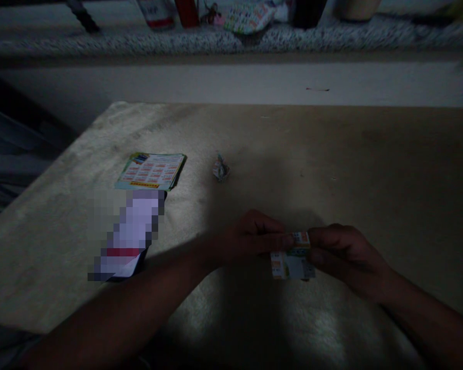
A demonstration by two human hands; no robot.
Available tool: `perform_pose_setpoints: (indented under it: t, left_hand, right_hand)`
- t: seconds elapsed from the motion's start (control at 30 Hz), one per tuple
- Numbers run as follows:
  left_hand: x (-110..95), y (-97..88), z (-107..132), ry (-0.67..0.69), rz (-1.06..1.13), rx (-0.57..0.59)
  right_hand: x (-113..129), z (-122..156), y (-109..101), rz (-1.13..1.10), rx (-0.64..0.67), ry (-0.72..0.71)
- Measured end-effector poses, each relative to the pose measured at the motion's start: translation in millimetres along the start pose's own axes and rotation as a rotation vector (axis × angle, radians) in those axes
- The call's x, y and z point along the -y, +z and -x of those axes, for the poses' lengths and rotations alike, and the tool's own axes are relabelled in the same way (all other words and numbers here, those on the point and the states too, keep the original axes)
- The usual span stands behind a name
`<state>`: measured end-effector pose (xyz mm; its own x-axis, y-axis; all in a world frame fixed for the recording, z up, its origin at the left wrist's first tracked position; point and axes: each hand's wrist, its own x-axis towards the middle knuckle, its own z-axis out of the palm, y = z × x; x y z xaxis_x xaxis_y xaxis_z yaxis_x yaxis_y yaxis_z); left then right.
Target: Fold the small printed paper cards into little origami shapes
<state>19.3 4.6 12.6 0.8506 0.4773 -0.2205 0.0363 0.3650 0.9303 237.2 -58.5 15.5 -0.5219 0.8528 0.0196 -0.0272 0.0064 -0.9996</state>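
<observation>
Between my two hands is a small folded printed card (pixel 293 264), white with orange and green print. My left hand (pixel 260 234) pinches its upper left part, the thumb lying across the top fold. On the other side my right hand (pixel 337 252) grips the right edge between thumb and fingers. Farther back on the table sits a small crumpled or folded paper piece (pixel 220 168). A stack of similar printed cards (pixel 152 171) lies at the left, showing grids of orange and white print.
A phone (pixel 133 234) with a lit, blurred screen lies in front of the card stack, near my left forearm. The pale table (pixel 270 133) meets a white wall. Above it, a speckled stone ledge (pixel 200 43) carries containers and a patterned bag (pixel 249 18).
</observation>
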Motion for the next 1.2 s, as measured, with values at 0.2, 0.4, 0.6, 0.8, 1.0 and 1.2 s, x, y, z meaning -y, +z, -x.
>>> perform_pose_setpoints:
  t: [0.2, 0.4, 0.6, 0.8, 1.0, 1.2]
  left_hand:
    - [-3.2, 1.4, 1.7, 0.018, -0.113, 0.053]
    - [-5.5, 10.5, 6.0, 0.147, -0.184, -0.140]
    - [-4.6, 13.7, 7.2, 0.131, -0.163, -0.104]
    - [-3.7, 14.5, 6.5, 0.110, -0.092, -0.074]
    - [-0.8, 14.2, 3.6, 0.056, 0.033, -0.014]
    - [1.6, 11.7, 2.8, 0.026, 0.071, -0.017]
  right_hand:
    - [-3.0, 1.4, 0.8, 0.009, 0.058, 0.009]
    - [-3.3, 4.5, 3.2, 0.036, -0.035, -0.016]
    - [-3.0, 5.4, 4.6, 0.060, -0.033, -0.030]
    - [-2.4, 2.4, 4.7, 0.073, 0.025, -0.005]
    - [-0.5, 3.4, 6.9, -0.009, 0.047, 0.030]
    - [2.2, 0.3, 4.4, -0.004, 0.084, 0.003]
